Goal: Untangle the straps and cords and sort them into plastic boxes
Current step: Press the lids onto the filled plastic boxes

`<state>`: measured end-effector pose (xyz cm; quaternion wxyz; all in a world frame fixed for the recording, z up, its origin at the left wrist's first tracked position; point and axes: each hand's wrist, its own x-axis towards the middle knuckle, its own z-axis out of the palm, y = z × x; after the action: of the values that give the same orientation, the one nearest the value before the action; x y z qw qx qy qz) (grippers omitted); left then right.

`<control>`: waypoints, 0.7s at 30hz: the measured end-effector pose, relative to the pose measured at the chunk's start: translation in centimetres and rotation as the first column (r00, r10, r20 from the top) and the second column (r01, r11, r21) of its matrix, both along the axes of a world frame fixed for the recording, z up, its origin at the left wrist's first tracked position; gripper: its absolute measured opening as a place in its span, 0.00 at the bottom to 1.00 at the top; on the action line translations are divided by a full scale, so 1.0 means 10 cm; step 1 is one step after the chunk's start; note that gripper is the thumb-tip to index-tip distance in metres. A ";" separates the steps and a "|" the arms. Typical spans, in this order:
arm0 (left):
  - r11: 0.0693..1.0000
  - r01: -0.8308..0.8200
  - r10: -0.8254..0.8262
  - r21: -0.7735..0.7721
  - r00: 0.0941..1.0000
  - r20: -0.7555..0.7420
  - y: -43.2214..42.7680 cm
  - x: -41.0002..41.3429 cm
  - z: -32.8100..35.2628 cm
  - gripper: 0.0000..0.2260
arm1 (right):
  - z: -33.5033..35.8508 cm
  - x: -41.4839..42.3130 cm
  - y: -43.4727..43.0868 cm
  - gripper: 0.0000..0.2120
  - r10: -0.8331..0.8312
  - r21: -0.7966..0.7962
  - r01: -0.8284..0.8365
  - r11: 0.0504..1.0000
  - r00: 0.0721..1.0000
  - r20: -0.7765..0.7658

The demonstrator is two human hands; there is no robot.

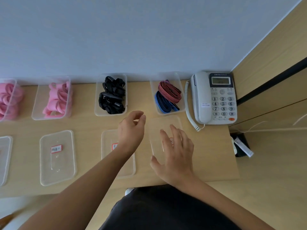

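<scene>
Below the red-and-blue strap box (172,77): right hand (176,153) spread wide over a clear lid (166,123); left hand (132,130) loosely curled, empty, just beside it.

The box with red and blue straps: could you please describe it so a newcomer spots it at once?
Find the grey telephone at the wall. The clear box stands left of it. It alone holds red and blue straps; neighbouring boxes hold black or pink.

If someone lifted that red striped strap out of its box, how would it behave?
Probably floppy: the red striped strap lies in loose flat loops, so it would likely unfold and dangle. It overlaps the blue strap, so that might drag along. Thin webbing, so likely light.
</scene>
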<state>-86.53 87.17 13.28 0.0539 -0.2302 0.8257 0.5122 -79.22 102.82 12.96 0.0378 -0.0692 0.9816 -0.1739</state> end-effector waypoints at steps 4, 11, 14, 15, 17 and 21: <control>0.995 0.002 -0.003 0.097 1.000 0.009 0.05 -0.15 0.03 0.08 | 0.13 -0.37 0.07 0.38 -0.048 0.018 0.049 0.999 0.995 -0.084; 0.937 0.012 -0.074 0.348 0.983 0.166 0.23 -0.58 0.02 0.27 | 0.23 -1.27 0.12 0.40 -0.010 0.107 0.017 0.994 0.998 -0.063; 0.927 -0.051 -0.019 0.370 0.983 0.184 0.31 -0.77 -0.01 0.26 | 0.17 -1.60 0.08 0.38 0.056 0.143 -0.046 0.989 0.996 -0.065; 0.927 -0.087 0.015 0.365 0.980 0.197 0.32 -0.83 -0.03 0.23 | 0.13 -1.68 0.07 0.37 0.072 0.149 -0.064 0.987 0.996 -0.052; 0.933 -0.144 0.077 0.330 0.975 0.207 0.33 -0.92 -0.09 0.14 | 0.05 -1.78 0.08 0.37 0.084 0.157 -0.076 0.985 0.995 -0.044; 0.953 -0.199 0.158 0.230 0.970 0.186 0.34 -1.02 -0.20 0.06 | -0.11 -1.84 0.16 0.38 0.126 0.177 -0.106 0.978 0.986 -0.105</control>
<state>-96.70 90.56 11.33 0.1037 -0.3373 0.7239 0.5928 -97.60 104.38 11.86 -0.0033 -0.1329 0.9877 -0.0824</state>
